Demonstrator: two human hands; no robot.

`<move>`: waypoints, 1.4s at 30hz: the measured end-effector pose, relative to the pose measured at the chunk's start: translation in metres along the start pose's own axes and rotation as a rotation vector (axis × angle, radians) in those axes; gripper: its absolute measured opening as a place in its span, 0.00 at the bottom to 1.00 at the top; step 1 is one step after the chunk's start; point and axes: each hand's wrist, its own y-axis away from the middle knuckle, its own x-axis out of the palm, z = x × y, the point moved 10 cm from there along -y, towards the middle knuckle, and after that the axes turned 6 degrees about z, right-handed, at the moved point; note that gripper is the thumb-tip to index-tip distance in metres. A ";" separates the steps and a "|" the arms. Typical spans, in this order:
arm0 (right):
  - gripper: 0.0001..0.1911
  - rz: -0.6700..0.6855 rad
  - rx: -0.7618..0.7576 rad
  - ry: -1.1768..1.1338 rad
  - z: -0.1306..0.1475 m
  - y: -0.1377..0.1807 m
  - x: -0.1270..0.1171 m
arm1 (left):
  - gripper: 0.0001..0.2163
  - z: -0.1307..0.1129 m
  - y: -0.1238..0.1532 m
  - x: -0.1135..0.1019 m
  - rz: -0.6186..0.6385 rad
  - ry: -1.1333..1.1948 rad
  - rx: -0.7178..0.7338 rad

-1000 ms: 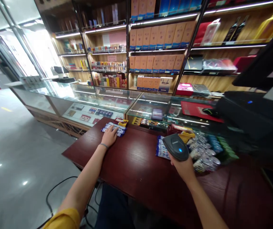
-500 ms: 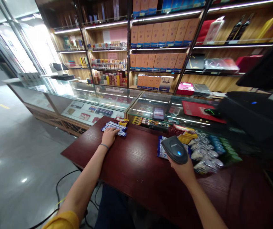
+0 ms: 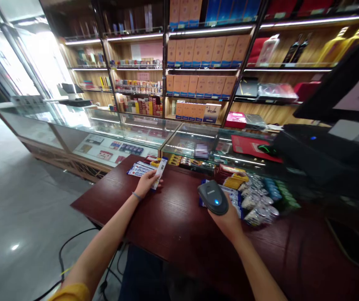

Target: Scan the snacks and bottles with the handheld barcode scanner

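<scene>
Between the fingers of my left hand (image 3: 148,182) is a narrow blue-and-white snack packet (image 3: 160,170), tilted up off the table with its pale side toward me. Several similar packets (image 3: 138,168) lie flat just behind that hand, beside a few yellow and red ones (image 3: 154,161). My right hand (image 3: 229,220) is wrapped around the handle of a black barcode scanner (image 3: 213,197) with a blue light lit on top. Its head points forward, above more blue-and-white packets (image 3: 235,197) that it partly covers.
Right of the scanner stand yellow-and-red packets (image 3: 231,177) and rows of small cans (image 3: 257,200). A glass display counter (image 3: 182,136) borders the dark red table (image 3: 173,221). A monitor (image 3: 342,88) overhangs the right side, and a phone-like dark object (image 3: 347,242) lies at the right.
My left hand has lifted one blue-and-white packet off the pile and turned it upright. The scanner stays in my right hand, and the whole view has shifted slightly.
</scene>
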 end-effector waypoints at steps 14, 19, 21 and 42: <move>0.18 0.341 -0.278 0.314 0.030 0.012 0.046 | 0.19 0.014 0.014 0.035 0.163 0.123 -0.204; 0.20 0.326 -0.272 0.312 0.026 0.011 0.044 | 0.19 0.014 0.014 0.037 0.189 0.148 -0.201; 0.22 0.328 -0.251 0.296 0.023 0.010 0.044 | 0.19 0.014 0.014 0.038 0.200 0.178 -0.194; 0.19 -0.375 -0.120 -0.202 -0.025 -0.007 -0.096 | 0.18 -0.029 0.009 0.180 0.514 -0.677 0.393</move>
